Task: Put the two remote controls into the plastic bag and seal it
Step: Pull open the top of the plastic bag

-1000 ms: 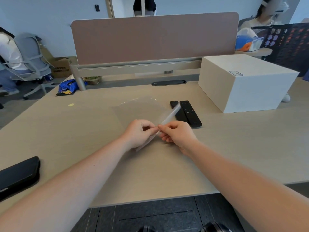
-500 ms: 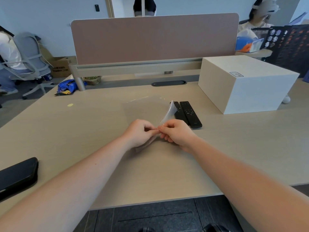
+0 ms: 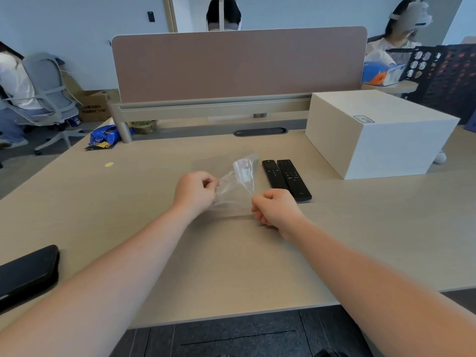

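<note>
A clear plastic bag (image 3: 238,180) is stretched between my two hands above the middle of the desk. My left hand (image 3: 197,191) pinches one edge of it and my right hand (image 3: 274,208) pinches the other, with a gap between the hands. Two black remote controls lie side by side on the desk just right of the bag: a shorter one (image 3: 273,174) and a longer one (image 3: 294,179). My right hand is close to their near ends without touching them.
A large white box (image 3: 378,132) stands at the right, behind the remotes. A black phone (image 3: 25,274) lies at the desk's near left edge. A brown partition (image 3: 239,63) closes the back. A blue snack packet (image 3: 104,136) sits far left. People sit beyond.
My hands, which pinched the bag together at one spot, have pulled apart sideways. The bag has lifted off the desk and spread open between them.
</note>
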### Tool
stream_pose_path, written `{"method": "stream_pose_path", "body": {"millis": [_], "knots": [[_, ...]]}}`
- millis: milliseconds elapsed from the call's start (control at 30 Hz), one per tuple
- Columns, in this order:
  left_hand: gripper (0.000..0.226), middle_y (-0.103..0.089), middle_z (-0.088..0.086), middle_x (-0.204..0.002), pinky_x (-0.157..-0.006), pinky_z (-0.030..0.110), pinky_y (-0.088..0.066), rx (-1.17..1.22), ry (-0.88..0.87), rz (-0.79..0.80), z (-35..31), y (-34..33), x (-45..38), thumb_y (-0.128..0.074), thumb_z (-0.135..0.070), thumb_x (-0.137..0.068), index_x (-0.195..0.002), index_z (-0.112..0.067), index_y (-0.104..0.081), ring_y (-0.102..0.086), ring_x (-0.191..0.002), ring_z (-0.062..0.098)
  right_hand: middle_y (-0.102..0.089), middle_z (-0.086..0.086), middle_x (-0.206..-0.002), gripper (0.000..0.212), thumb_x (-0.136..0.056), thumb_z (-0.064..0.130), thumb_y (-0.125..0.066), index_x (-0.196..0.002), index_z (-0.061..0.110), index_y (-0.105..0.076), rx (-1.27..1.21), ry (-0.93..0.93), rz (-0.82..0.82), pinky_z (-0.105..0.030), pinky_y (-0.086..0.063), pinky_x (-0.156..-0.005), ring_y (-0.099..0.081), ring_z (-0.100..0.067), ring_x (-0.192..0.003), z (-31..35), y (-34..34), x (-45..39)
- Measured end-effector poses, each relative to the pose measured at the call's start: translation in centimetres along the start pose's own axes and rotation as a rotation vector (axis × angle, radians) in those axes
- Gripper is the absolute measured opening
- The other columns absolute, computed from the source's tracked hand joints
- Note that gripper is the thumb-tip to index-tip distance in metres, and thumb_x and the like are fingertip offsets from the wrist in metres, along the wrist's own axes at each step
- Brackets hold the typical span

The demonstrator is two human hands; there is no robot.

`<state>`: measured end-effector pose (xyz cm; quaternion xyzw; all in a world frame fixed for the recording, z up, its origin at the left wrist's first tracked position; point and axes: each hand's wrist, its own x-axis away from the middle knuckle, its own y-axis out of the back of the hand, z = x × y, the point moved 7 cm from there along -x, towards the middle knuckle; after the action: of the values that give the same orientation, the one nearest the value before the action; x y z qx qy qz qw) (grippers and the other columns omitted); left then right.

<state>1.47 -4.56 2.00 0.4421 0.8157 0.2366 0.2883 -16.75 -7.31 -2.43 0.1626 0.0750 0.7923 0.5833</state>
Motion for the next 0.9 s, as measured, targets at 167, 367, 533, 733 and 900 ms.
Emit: {"method": "stream_pose_path", "body": {"millis": [167, 367, 533, 733, 900], "knots": [[0.018, -0.072, 0.014, -0.089, -0.069, 0.03, -0.04, -0.058, -0.084, -0.236, -1.0, 3.0, -0.1, -0.052, -0.013, -0.088, -0.086, -0.007, -0.068, -0.061, -0.085, 0.032, -0.055, -0.01, -0.048, 0.021, -0.075, 0.006, -0.05, -0.056, 0.004, -0.057, 0.061, -0.109, 0.005, -0.015, -0.032, -0.036, -0.039, -0.015, -0.033, 0.1, -0.2, -0.2], [0.021, -0.072, 0.016, -0.097, -0.076, 0.032, -0.044, -0.039, -0.119, -0.426, -1.6, 5.6, -1.3, -0.051, -0.012, -0.089, -0.095, -0.005, -0.07, -0.06, -0.093, 0.034, -0.05, -0.006, -0.033, 0.012, -0.08, 0.0, -0.045, -0.075, 0.001, -0.056, -0.016, -0.286, 0.08, -0.009, -0.024, -0.035, -0.037, -0.012, -0.025, -0.5, 0.3, -0.1], [0.016, -0.071, 0.016, -0.088, -0.072, 0.03, -0.043, -0.121, -0.301, -0.162, -3.5, 2.4, -0.6, -0.061, -0.015, -0.085, -0.092, -0.008, -0.073, -0.061, -0.086, 0.031, -0.058, -0.007, -0.053, 0.033, -0.084, 0.032, -0.061, -0.075, 0.001, -0.07, 0.17, -0.156, 0.114, -0.019, -0.033, -0.042, -0.041, -0.015, -0.041, 0.2, 0.6, -0.5], [0.033, -0.065, 0.015, -0.08, -0.063, 0.039, -0.045, -0.268, -0.467, -0.01, -3.7, 0.7, 0.1, -0.043, -0.024, -0.083, -0.087, -0.01, -0.073, -0.058, -0.078, 0.033, -0.059, -0.007, -0.074, 0.033, -0.091, 0.03, -0.051, -0.086, 0.001, -0.065, 0.408, 0.08, -0.387, -0.029, -0.044, -0.064, -0.054, -0.025, -0.071, 1.4, 6.8, -2.0], [0.032, -0.066, 0.014, -0.082, -0.062, 0.037, -0.046, -0.3, -0.508, 0.018, -3.7, 0.2, 0.2, -0.043, -0.022, -0.083, -0.09, -0.012, -0.073, -0.059, -0.079, 0.034, -0.063, -0.013, -0.101, 0.024, -0.091, 0.026, -0.054, -0.099, 0.005, -0.06, 0.815, 0.096, -0.319, -0.032, -0.044, -0.063, -0.051, -0.027, -0.075, 1.7, 5.5, -2.8]]}}
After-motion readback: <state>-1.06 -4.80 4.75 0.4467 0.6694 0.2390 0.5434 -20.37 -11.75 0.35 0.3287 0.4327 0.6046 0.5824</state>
